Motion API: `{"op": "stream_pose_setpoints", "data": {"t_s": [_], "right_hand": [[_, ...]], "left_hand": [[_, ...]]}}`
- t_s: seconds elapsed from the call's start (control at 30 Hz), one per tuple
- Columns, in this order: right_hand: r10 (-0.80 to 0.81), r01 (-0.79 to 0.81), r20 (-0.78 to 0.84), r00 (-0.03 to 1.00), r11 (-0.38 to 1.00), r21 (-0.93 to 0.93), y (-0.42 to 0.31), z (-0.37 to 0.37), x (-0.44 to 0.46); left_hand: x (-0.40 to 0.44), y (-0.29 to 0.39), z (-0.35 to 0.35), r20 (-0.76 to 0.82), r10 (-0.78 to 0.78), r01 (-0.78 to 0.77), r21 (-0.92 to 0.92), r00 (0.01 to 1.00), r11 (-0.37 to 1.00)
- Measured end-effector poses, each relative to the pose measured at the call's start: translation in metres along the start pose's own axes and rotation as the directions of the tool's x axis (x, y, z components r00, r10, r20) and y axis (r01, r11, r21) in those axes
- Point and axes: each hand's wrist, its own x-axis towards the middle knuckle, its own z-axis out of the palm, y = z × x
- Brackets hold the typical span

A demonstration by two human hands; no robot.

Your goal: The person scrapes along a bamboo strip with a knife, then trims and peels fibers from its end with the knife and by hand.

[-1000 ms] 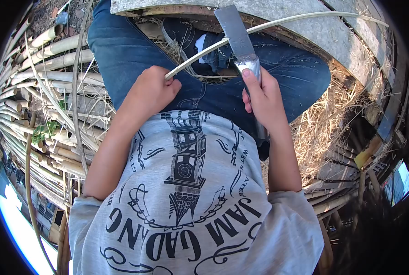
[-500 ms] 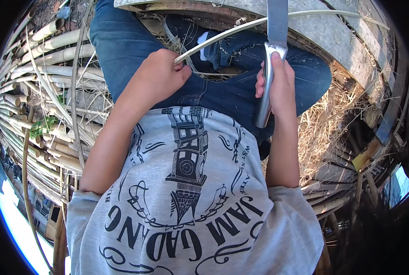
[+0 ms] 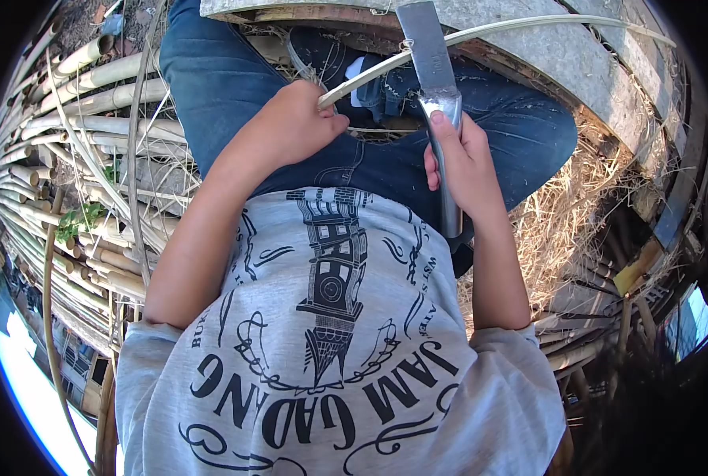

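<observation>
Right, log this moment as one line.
left hand: grips pale strip | right hand: holds knife by metal handle | blade: across strip

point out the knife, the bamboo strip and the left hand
Knife [image 3: 435, 70], head view: on the blade
Bamboo strip [image 3: 496, 28], head view: on its length past the blade
Left hand [image 3: 305, 120], head view: on its back

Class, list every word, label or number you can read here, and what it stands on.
"JAM GADANG": large black letters on the grey shirt, upside down in this view.
"BUK...": small letters on the shirt; the rest is lost in folds.
Small lettering opposite: too creased to read whole.
Faint marks on the knife blade: too blurred to read.
</observation>
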Motion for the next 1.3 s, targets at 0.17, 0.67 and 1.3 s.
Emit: {"op": "stream_pose_setpoints", "data": {"t_s": [0.17,0.67,1.3], "right_hand": [[-0.056,0.092,-0.225,0.973,0.984,0.153,0.008,-0.015,0.016],[0.035,-0.038,0.048,0.998,0.997,0.062,0.005,0.000,0.003],[0.049,-0.004,-0.170,0.984,0.967,0.254,0.015,-0.033,0.011]], "left_hand": [[-0.002,0.009,0.000,0.075,0.006,-0.002,-0.055,0.997,0.999],[0.008,-0.006,0.008,0.118,0.053,-0.038,-0.132,0.992,0.991],[-0.037,-0.050,-0.014,0.305,0.065,0.021,-0.272,0.950,0.962]]}}
